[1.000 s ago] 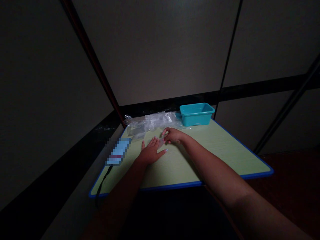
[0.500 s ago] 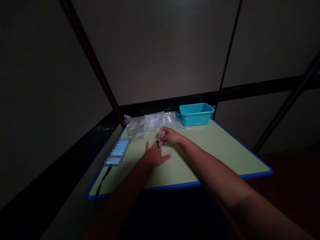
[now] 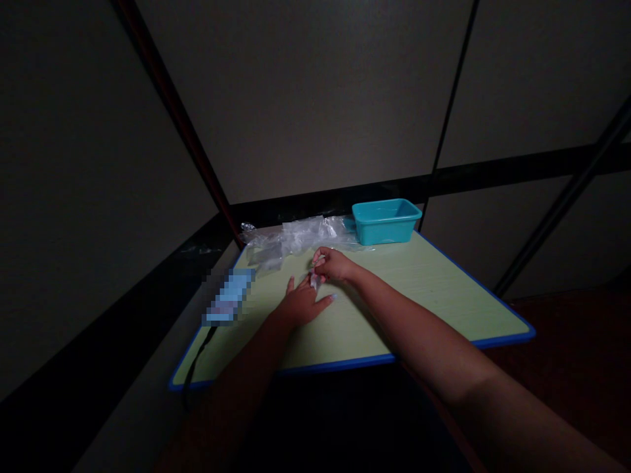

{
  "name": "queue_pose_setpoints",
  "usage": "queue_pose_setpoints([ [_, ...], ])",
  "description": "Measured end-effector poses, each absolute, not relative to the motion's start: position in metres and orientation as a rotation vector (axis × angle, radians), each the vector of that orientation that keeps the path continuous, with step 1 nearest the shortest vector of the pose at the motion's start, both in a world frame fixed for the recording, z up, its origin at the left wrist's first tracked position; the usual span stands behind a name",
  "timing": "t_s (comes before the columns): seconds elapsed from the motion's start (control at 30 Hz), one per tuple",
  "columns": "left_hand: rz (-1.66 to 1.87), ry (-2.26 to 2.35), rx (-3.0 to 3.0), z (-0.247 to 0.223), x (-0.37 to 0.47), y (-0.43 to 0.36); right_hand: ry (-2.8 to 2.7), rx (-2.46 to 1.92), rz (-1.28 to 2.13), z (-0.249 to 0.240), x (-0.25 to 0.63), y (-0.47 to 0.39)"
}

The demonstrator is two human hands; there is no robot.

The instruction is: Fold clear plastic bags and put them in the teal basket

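Observation:
My left hand (image 3: 302, 305) lies palm down on the table with its thumb and fingers spread. A pale, shiny nail shows on the thumb. My right hand (image 3: 332, 265) is bent in a pinch right at the left hand's middle fingertips. Between the two hands is a small whitish, see-through piece (image 3: 315, 280) that looks like thin plastic. The right fingertips appear closed on it, and the left fingers touch its edge. Poor light and the small size hide its exact kind.
Crumpled clear plastic bags (image 3: 300, 236) lie along the back of the pale green table (image 3: 424, 295) with its blue rim. A turquoise plastic basket (image 3: 387, 226) stands at the back right. A blurred-out phone-like device (image 3: 231, 295) with a dark strap lies at the left edge. Dark panelled walls enclose the table.
The whitish piece shows more clearly between the hands. My left thumb has drawn slightly up and inward. The right hand stays in its pinch, and the view has shifted slightly.

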State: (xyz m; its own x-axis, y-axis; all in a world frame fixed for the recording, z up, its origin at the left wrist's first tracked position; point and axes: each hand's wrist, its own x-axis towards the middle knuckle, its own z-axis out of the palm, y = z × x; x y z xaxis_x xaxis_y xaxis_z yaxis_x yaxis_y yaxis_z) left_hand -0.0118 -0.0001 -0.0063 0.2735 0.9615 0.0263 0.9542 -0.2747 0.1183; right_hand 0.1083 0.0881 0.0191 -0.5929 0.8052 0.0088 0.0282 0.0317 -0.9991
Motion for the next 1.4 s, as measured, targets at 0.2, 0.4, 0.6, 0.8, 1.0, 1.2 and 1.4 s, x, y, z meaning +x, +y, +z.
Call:
queue_pose_setpoints([
  [0.2,0.221,1.956,2.393,0.003,-0.022,0.001,-1.713,-0.865,1.572,0.024,0.112,0.088],
  [0.4,0.692,1.971,2.348,0.004,-0.022,0.006,-1.699,-0.872,1.578,0.024,0.11,0.085],
  [0.6,1.078,1.628,1.976,-0.005,-0.021,0.011,-1.71,-0.872,1.576,0.02,0.108,0.086],
  [0.8,1.174,1.505,1.885,-0.008,-0.023,0.013,-1.67,-0.788,1.678,0.015,0.105,0.086],
  [1.0,1.166,1.554,1.878,-0.009,-0.025,0.013,-1.624,-0.751,1.737,0.012,0.102,0.086],
  [1.2,1.212,1.494,1.717,-0.011,-0.026,0.017,-1.709,-0.732,1.707,0.016,0.106,0.086],
  [1.4,1.238,1.522,1.679,-0.014,-0.029,0.019,-1.766,-0.784,1.615,0.025,0.113,0.088],
])
